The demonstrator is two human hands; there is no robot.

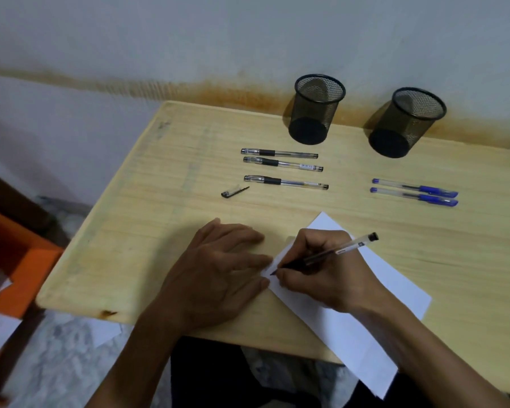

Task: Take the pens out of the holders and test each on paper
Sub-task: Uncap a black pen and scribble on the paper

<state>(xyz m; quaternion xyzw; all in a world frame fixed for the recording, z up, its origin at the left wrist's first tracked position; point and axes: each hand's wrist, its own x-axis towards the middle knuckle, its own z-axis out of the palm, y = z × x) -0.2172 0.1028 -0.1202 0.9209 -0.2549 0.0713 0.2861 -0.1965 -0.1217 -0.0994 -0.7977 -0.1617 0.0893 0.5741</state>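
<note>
My right hand point(321, 275) grips an uncapped black pen point(345, 249), its tip touching the white paper point(395, 287) near the sheet's left edge. My left hand point(218, 269) lies flat, fingers spread, pressing that edge of the paper down. The pen's loose cap point(233, 192) lies on the table. Three capped black pens point(280, 167) lie in a row in front of the left mesh holder point(315, 110). Two blue pens point(414, 192) lie in front of the right mesh holder point(407, 122). Both holders look empty.
The wooden table point(147, 231) stands against a stained wall. The paper hangs over the table's front edge. An orange piece of furniture point(9, 260) stands to the left, with loose paper on the floor below.
</note>
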